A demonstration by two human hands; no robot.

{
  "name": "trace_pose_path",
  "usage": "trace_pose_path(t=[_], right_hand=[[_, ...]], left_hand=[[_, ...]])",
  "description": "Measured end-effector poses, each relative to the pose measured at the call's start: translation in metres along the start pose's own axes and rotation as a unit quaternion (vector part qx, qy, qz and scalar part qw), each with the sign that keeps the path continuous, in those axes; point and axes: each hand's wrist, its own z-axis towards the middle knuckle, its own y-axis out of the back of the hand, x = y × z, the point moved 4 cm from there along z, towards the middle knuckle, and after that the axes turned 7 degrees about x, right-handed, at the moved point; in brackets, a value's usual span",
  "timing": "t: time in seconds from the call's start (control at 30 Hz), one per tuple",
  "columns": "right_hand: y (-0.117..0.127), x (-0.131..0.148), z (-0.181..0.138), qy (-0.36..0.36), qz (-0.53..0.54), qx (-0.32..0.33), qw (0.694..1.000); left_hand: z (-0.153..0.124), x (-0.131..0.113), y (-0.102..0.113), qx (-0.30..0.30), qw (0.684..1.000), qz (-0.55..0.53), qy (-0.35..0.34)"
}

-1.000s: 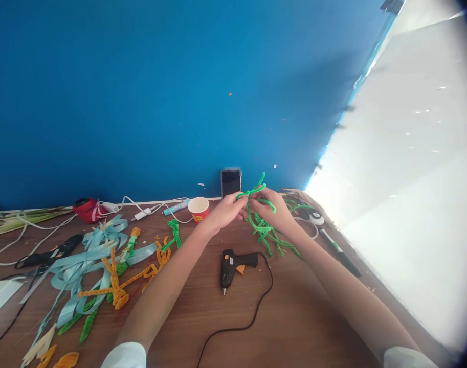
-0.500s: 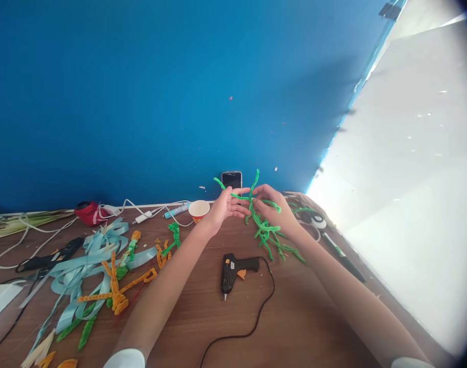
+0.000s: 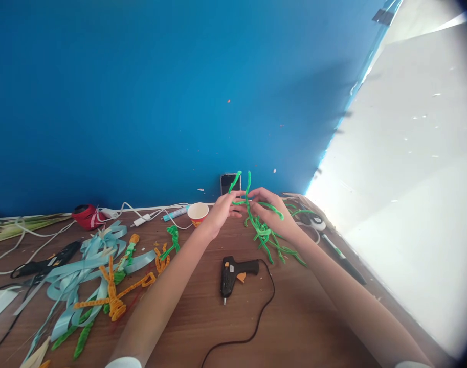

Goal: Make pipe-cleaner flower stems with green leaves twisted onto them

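My left hand (image 3: 222,212) and my right hand (image 3: 270,210) face each other above the back of the table. Between them is a piece of joined green pipe cleaners (image 3: 249,181), with arms sticking up and out to the sides. My right thumb and fingers pinch it near its middle. One arm runs between my left fingers and rises past them. Below my right hand lies a loose heap of green pipe cleaners (image 3: 269,240). In front of my hands a black hot glue gun (image 3: 229,276) rests on the table, nozzle toward me.
A phone (image 3: 227,185) leans on the blue wall, right of a paper cup (image 3: 198,213). At left lie pale blue ribbon (image 3: 75,273), an orange pipe cleaner figure (image 3: 113,296) and a second black tool (image 3: 52,260). A marker (image 3: 335,247) lies at right.
The green piece has turned: its left arm now points up instead of out to the left. My left fingers have curled in a little. The view has shifted slightly.
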Motion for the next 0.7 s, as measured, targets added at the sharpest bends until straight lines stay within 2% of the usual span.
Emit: trace_pose_path(t=[0.2, 0.4, 0.57, 0.63, 0.7], right_hand=[[-0.007, 0.007, -0.001, 0.033, -0.009, 0.044, 0.998], [-0.021, 0.006, -0.002, 0.045, -0.019, 0.085, 0.995], [-0.029, 0.006, -0.003, 0.060, -0.014, 0.105, 0.993], [-0.027, 0.005, -0.003, 0.055, -0.018, 0.089, 0.994], [-0.024, 0.005, -0.002, 0.045, -0.018, 0.067, 0.997]], left_hand=[[0.000, 0.004, -0.002, -0.009, 0.999, 0.019, -0.031], [0.001, 0.018, -0.002, -0.114, 0.991, -0.018, -0.073], [0.005, 0.029, -0.003, -0.180, 0.976, -0.110, -0.049], [0.005, 0.028, -0.005, -0.176, 0.973, -0.140, -0.042], [0.004, 0.025, -0.008, -0.142, 0.976, -0.159, -0.052]])
